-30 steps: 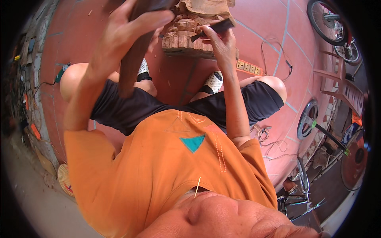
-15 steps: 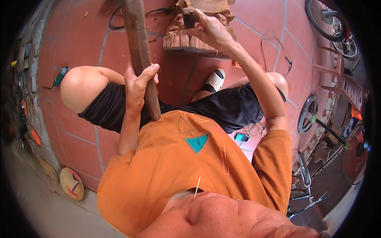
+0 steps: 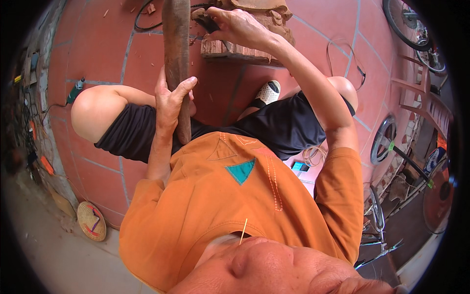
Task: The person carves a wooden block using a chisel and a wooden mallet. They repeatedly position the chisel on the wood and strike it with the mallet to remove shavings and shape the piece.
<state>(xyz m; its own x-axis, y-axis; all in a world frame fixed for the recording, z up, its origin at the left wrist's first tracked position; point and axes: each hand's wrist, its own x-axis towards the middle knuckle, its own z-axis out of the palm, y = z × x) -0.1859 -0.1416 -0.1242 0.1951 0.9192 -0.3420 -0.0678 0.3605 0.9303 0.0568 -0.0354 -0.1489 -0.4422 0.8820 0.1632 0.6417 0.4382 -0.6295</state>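
Left hand (image 3: 172,98): centre-left of frame, fingers clenched around a long brown wooden club (image 3: 177,59) standing upright.
Right hand (image 3: 235,24): top centre, gripping a small dark tool (image 3: 211,22) against the carved wood block (image 3: 254,41).
Floor (image 3: 98,59): red tiles.

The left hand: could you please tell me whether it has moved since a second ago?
Yes. The left hand has dropped from beside the carved wood block toward the lap, gripping the long wooden mallet.
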